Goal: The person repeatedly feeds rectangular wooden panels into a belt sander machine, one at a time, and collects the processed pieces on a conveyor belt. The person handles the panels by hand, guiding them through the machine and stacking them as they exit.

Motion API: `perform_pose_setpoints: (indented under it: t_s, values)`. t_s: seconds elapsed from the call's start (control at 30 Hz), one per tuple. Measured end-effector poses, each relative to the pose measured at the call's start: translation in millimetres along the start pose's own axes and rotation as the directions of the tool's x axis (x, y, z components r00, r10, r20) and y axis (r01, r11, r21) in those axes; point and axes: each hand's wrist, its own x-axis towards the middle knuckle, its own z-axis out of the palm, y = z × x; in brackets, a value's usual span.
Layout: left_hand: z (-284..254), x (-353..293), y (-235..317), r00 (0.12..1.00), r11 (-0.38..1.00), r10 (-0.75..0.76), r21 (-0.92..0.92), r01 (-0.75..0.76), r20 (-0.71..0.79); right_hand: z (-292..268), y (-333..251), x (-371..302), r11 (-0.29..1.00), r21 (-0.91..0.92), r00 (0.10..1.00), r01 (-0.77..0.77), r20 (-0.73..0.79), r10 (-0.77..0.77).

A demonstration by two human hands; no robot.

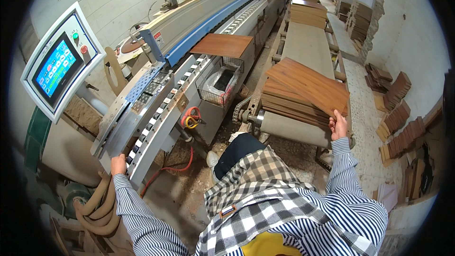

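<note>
My right hand (338, 125) pinches the near corner of a reddish-brown wood panel (310, 83). The panel lies askew on top of a stack of similar panels (289, 100), at the near end of a belt conveyor (303, 42). Over on the left, my left hand (118, 165) is closed at the near end of a long edge-banding machine (177, 121), its fingers curled against the metal edge beside a row of black and white rollers (150, 124). Another brown panel (222, 45) rests flat on the machine's rail, partly beside the blue beam.
A control screen (58, 68) with green and red buttons stands at the left. A wire basket (220, 81) and orange-handled scissors (192, 117) hang on the machine's side. More panel stacks (308, 13) sit farther along the conveyor; wood pieces (397, 90) line the right wall.
</note>
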Motion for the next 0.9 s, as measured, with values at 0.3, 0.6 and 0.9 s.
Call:
perform_pose_setpoints:
  t_s: [0.3, 0.6, 0.9]
  values:
    - [5, 1, -15, 0.997, 0.997, -0.082, 0.005, 0.082, 0.0, 10, 10, -75, 0.943, 0.109, 0.839, -0.314, 0.497, 0.221]
    - [1, -3, 9, 0.981, 0.981, -0.191, -0.034, 0.193, 0.039, 44, 48, -106, 0.926, 0.109, 0.671, -0.362, 0.72, 0.177]
    - [-26, -26, 30, 0.949, 0.948, -0.311, -0.046, 0.314, 0.055, 156, 58, -169, 0.89, -0.144, 0.258, -0.432, 0.926, 0.275]
